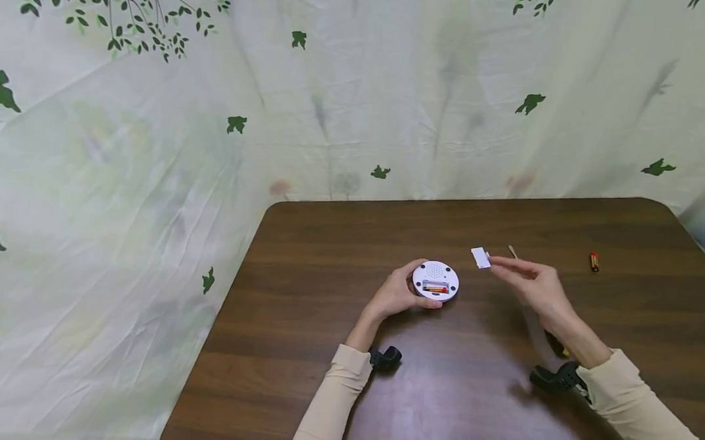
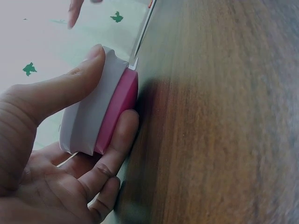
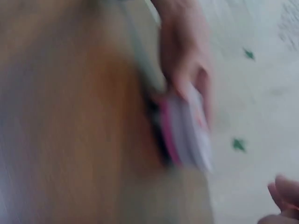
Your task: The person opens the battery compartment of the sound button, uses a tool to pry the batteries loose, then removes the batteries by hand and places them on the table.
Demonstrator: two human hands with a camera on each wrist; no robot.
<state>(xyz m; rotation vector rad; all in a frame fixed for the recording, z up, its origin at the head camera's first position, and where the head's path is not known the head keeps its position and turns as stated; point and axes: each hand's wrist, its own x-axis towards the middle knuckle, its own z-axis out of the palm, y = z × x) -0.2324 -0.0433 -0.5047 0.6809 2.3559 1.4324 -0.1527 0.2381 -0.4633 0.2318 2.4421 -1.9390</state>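
My left hand (image 1: 398, 291) grips a round white device (image 1: 435, 271) by its rim, thumb on one side and fingers on the other. Its facing side has small speaker holes, dark feet and an uncovered compartment with a red-and-black battery (image 1: 435, 288) lying in it. Seen from the left wrist, the device (image 2: 88, 116) has a pink layer under the white one. To the right, my right hand (image 1: 535, 287) pinches a small white battery cover (image 1: 481, 258) between fingertips, above the table and apart from the device. The right wrist view is blurred.
A loose battery (image 1: 594, 262) lies on the brown wooden table (image 1: 342, 247), right of my right hand. A thin rod tip (image 1: 512, 251) shows behind that hand, and a yellow bit (image 1: 566, 353) beside the wrist. A leaf-patterned curtain (image 1: 347, 102) hangs behind the table.
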